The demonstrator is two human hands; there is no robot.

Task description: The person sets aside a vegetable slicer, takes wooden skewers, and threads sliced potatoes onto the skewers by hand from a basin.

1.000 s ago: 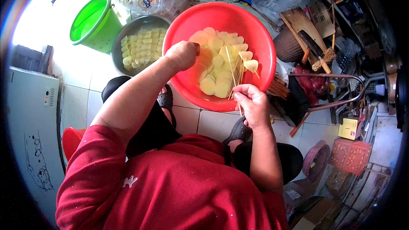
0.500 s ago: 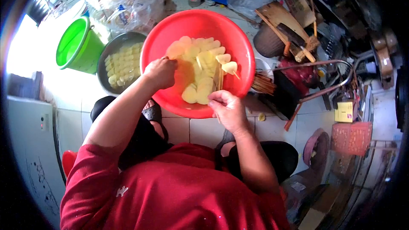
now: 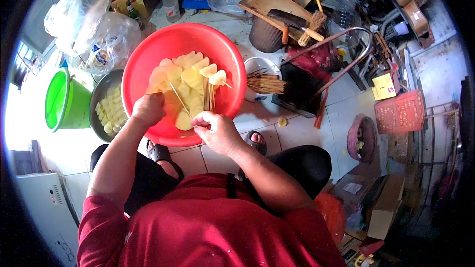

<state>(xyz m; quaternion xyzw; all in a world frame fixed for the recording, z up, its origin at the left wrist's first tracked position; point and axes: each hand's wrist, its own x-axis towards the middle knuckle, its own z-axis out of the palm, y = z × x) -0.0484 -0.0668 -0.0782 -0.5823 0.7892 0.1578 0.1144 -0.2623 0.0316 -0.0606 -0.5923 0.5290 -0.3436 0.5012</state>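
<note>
A red basin (image 3: 140,59) holds pale yellow round slices (image 3: 183,118), some overlapping in rows. My right hand (image 3: 215,131) pinches the lower end of a thin wooden skewer (image 3: 179,96) at the basin's near rim; the skewer points up and left over the slices. My left hand (image 3: 149,109) is closed over the basin's left side, and what its fingers hold is hidden. Several more skewers (image 3: 209,96) lie in a bundle on the slices. To their upper right, a few slices sit threaded on a stick (image 3: 217,77).
Left of the basin are a metal bowl (image 3: 99,126) of skewered slices and a green bucket (image 3: 74,100). A white bucket (image 3: 262,64) with brown sticks, a wooden board (image 3: 272,7) and a metal frame (image 3: 346,34) stand right. Plastic bags (image 3: 114,44) lie behind.
The view has swung right, so the basin appears farther left. My right hand now shows the skewer angled up-left over the slices. My left hand stays closed at the basin's left side.
</note>
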